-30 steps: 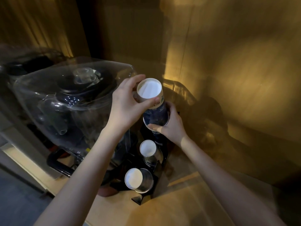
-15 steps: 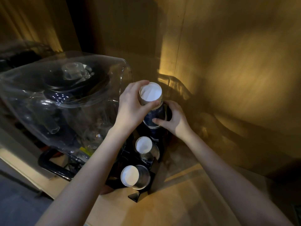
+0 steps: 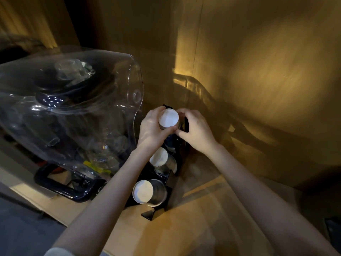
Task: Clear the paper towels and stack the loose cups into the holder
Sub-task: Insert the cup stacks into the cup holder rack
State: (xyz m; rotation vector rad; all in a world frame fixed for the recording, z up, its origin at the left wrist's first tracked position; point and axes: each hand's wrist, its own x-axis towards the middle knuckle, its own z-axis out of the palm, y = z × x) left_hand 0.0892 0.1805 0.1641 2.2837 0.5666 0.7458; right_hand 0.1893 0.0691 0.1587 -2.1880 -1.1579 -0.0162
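At frame centre the cup stack [image 3: 168,119], pinched by both hands, left hand [image 3: 154,130] and right hand [image 3: 196,131], has sunk lower into the black holder [image 3: 181,145], nearly seated.

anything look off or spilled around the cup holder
Nothing stands out. No spill shows on the counter. Both hands hold the top cup stack in the holder; the lower stacks sit in place.

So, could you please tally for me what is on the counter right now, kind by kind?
Cup stacks, white bases up: 3 (top, middle, bottom)
Black cup holder: 1
Clear plastic container: 1
Hands on the top stack: 2 (left, right)
Total: 7
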